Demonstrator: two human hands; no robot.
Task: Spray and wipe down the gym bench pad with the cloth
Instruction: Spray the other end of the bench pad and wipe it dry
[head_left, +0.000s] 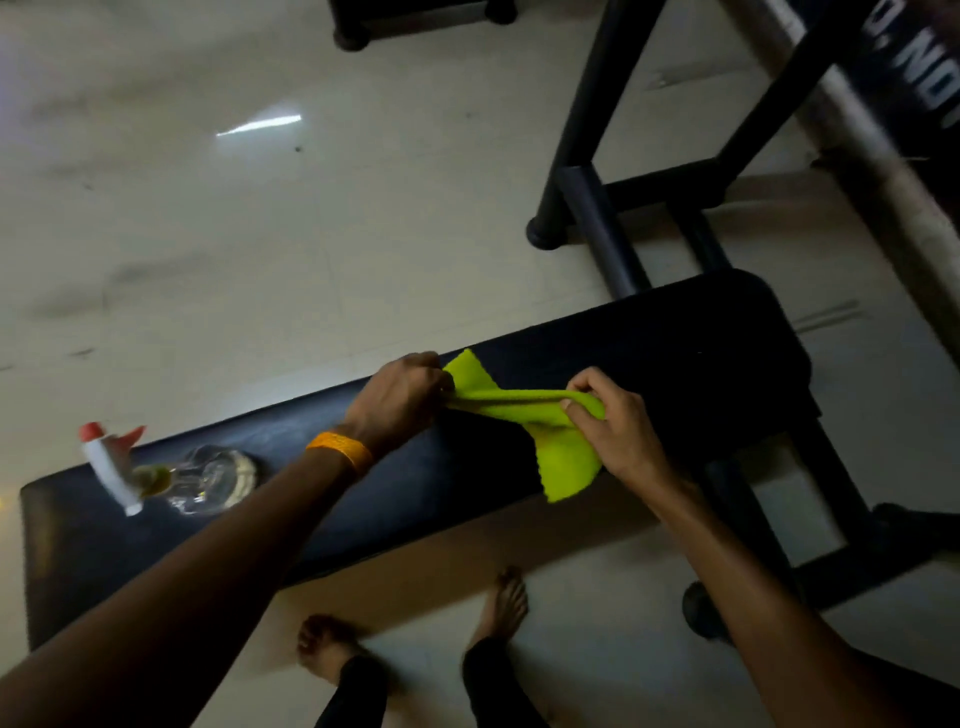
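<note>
A long black bench pad (675, 353) runs from lower left to upper right. Over its middle, a lime-green cloth (558, 452) is stretched between both hands. My left hand (402, 397), with an orange wristband, grips the cloth's left end in a fist. My right hand (615, 421) pinches its right part, and a flap hangs down past the pad's near edge. A clear spray bottle (208, 480) with a white and red trigger head lies on its side on the pad's left end, apart from both hands.
The bench's black metal frame (597, 218) rises behind the pad, with a barbell bar (857, 135) at the upper right. A frame foot (701, 608) stands at the lower right. My bare feet (415, 629) rest on the pale tiled floor beside the pad's near edge.
</note>
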